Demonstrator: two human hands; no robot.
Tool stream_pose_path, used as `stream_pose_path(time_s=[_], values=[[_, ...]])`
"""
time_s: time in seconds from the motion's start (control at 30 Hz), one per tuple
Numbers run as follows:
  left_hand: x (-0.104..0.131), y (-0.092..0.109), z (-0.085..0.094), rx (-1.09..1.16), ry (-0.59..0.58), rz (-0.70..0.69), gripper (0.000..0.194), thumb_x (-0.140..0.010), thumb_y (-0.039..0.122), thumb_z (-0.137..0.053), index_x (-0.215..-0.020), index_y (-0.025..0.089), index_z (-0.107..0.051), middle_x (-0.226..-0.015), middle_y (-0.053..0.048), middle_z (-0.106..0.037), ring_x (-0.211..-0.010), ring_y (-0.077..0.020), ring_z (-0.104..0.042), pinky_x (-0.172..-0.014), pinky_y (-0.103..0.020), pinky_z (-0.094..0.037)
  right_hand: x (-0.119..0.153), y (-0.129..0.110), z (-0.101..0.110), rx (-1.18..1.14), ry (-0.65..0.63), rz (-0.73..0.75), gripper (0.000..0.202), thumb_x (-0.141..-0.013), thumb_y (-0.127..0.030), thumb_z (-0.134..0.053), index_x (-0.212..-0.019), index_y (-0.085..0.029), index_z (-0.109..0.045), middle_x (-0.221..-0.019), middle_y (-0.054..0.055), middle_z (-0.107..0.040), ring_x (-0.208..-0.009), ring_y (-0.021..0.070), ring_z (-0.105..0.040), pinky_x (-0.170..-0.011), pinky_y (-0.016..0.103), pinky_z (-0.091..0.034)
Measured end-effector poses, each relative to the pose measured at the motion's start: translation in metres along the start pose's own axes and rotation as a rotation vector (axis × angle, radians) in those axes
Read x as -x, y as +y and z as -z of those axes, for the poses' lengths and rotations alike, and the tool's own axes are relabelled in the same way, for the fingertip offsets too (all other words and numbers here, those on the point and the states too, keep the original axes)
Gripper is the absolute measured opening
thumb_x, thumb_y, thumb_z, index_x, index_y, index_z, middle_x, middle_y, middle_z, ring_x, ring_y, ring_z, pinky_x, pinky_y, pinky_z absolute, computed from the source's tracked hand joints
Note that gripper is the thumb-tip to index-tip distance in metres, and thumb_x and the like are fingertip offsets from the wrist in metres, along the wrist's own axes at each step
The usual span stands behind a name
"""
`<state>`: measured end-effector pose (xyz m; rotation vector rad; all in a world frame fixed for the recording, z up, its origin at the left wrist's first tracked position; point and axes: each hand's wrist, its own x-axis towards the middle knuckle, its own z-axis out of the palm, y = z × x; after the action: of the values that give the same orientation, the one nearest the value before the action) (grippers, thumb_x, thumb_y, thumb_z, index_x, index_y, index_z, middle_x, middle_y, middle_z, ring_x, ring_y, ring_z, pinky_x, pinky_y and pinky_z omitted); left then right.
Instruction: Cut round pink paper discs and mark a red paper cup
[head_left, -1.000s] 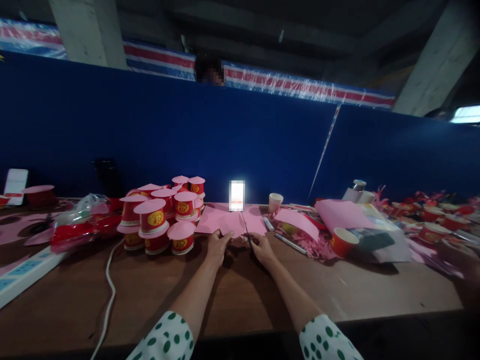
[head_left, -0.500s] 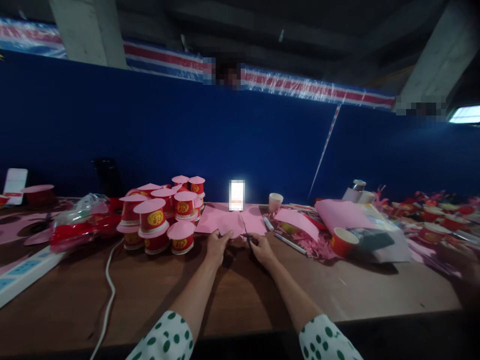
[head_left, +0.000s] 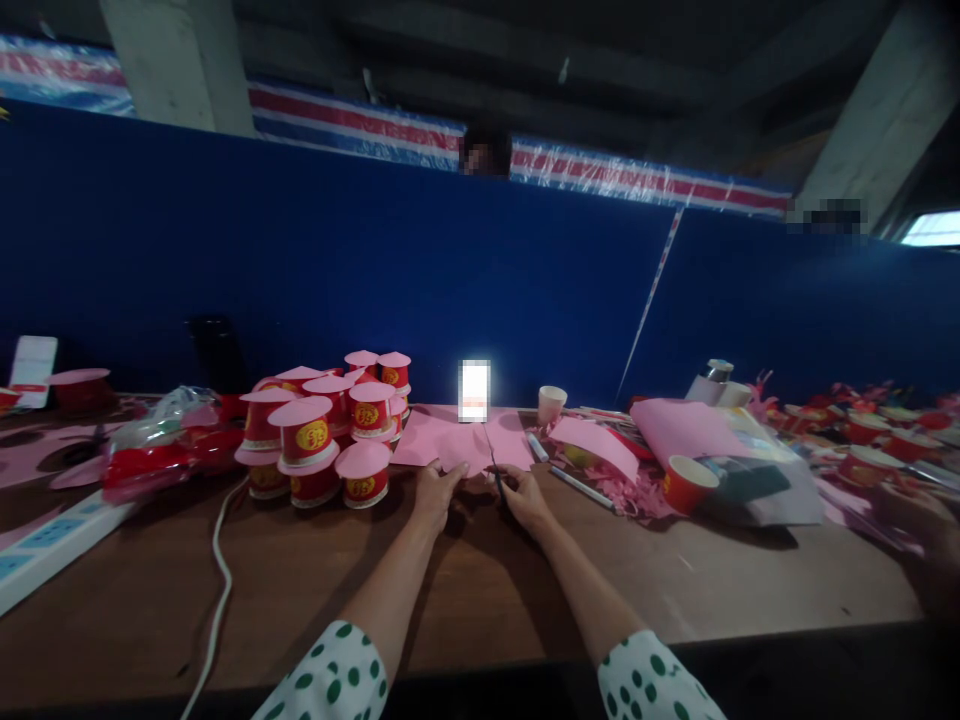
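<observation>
Pink paper [head_left: 435, 440] lies on the near side of the lit screen [head_left: 474, 390], its edge pinched by the left hand [head_left: 435, 494]; the right hand [head_left: 526, 498] grips apparent scissors [head_left: 498, 480]. A slackened left pinch could let the sheet slip, causing a ragged cut.

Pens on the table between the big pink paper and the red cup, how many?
2. One pen is beside the right edge of the pink paper; the other pen reaches the pink shreds. More could hide under those.
</observation>
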<state>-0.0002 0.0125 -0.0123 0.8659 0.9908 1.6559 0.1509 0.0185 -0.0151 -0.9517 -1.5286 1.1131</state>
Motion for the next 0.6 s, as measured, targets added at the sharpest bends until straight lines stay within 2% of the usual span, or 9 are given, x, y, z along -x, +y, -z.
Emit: stream_pose_path(time_s=[0.6], values=[[-0.0010, 0.0002, -0.0006, 0.058, -0.015, 0.012, 0.037, -0.051, 0.032, -0.075, -0.077, 0.011, -0.060, -0.063, -0.002, -0.064, -0.053, -0.0134, -0.058, -0.056, -0.028, -0.047, 0.0003, -0.0020, 0.0006, 0.026, -0.005, 0.017, 0.033, -0.070, -0.034, -0.060, -0.096, -0.015, -0.065, -0.056, 0.000, -0.060, -0.050, 0.0122, -0.052, -0.045, 0.021, -0.036]])
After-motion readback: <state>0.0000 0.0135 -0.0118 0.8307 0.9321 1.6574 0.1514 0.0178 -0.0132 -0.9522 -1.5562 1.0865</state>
